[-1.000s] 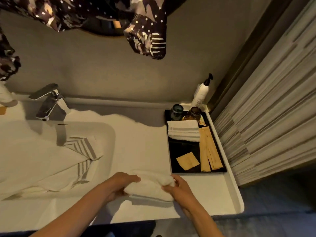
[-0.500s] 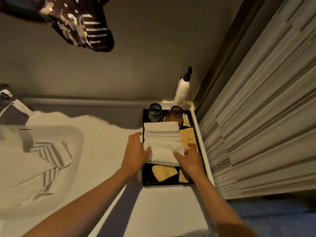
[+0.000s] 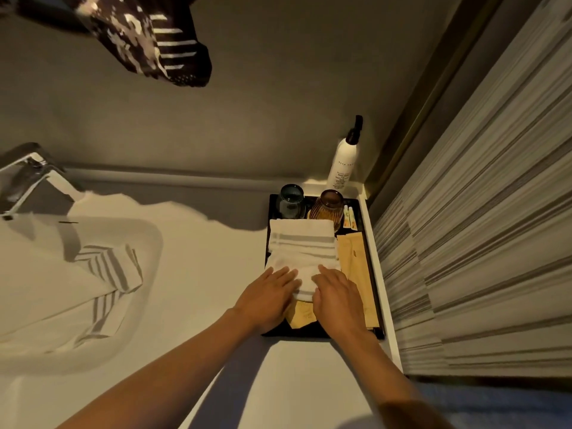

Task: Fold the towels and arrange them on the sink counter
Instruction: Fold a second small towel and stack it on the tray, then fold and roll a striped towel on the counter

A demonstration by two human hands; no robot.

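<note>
Two folded white towels with grey stripes (image 3: 301, 246) lie stacked on a black tray (image 3: 266, 246) at the right end of the white sink counter (image 3: 201, 274). My left hand (image 3: 267, 297) and my right hand (image 3: 335, 297) rest flat, fingers extended, on the near edge of the top towel. A larger white towel with grey stripes (image 3: 62, 289) lies loosely draped in the sink basin at the left.
On the tray stand a blue glass (image 3: 291, 201) and an amber glass (image 3: 329, 205), with yellow paper packets (image 3: 356, 258) beside the towels. A white pump bottle (image 3: 343, 162) sits in the back corner. A chrome tap (image 3: 28, 174) is at left; a striped wall (image 3: 479, 227) borders the right.
A second ago both hands held the folded towel at the counter's front edge. They carried it onto the tray, laid it on the other towel, and now press flat on it.
</note>
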